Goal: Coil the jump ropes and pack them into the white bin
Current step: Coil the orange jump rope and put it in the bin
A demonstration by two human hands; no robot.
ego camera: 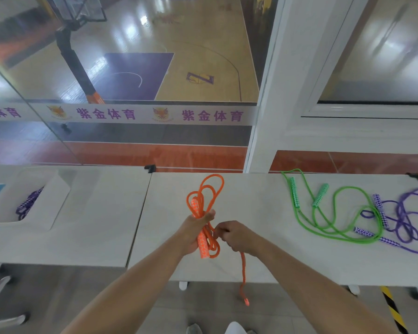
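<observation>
The left hand (198, 231) grips the bundled loops and handle of the orange jump rope (204, 208) above the table (263, 249), fingers curled round it, while the right hand (234, 235) pinches the rope's free tail just beside the bundle. The step in hand looks like wrapping that tail around the coil; next it probably needs cinching, then carrying left to the white bin (32, 220). The green rope (333, 213) and purple rope (403, 220) lie tangled, uncoiled, to the right. The bin is blurred; only a purple coil inside shows.
</observation>
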